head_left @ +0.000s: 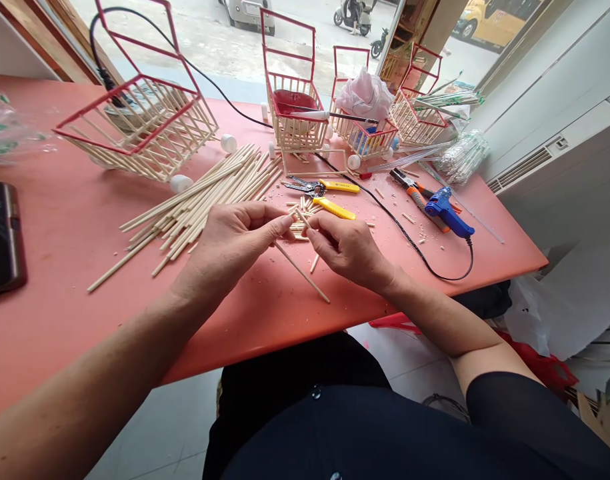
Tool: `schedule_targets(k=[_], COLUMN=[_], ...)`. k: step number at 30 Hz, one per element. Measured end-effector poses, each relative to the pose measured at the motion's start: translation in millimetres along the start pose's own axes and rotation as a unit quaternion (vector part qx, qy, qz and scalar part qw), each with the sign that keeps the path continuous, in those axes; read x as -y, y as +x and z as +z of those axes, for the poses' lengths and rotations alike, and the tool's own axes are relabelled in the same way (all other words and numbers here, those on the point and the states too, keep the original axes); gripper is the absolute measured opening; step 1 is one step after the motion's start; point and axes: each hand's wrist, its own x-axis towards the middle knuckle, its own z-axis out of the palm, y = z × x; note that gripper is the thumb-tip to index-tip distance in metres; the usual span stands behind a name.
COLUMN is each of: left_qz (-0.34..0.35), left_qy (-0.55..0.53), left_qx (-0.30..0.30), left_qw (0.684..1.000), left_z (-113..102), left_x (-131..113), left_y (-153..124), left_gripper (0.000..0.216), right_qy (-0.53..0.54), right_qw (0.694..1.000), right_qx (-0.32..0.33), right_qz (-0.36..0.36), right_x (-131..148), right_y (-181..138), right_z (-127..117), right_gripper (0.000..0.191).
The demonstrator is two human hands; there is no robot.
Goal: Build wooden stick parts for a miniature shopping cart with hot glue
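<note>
My left hand is closed in a pinch on a long thin wooden stick, whose free end slants down to the right over the pink tabletop. My right hand pinches a short piece of wooden stick between thumb and forefinger, close to the left fingertips. Whether the two pieces touch is hidden by the fingers. Just beyond the hands lie short cut sticks and wire strippers with yellow handles. Left of them spreads a pile of long wooden sticks.
Several small stick-built carts with red rims, one a large cart, line the table's back. A blue glue gun and orange-handled pliers lie right, with a black cord across the table. A phone lies left.
</note>
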Motion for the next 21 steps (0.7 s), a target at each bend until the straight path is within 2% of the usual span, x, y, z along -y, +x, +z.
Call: schedule_targets(k=[21], left_qz=[0.030], left_qy=[-0.006], left_qx=[-0.003], left_qw=[1.000], left_z=[-1.5], left_x=[6.2], left_y=[1.2], left_gripper=[0.041], right_qy=[-0.007], right_qw=[1.000], right_qx=[-0.004], right_qz=[-0.025], right_x=[0.9], right_y=[0.0], right_z=[-0.2], right_gripper=[0.026])
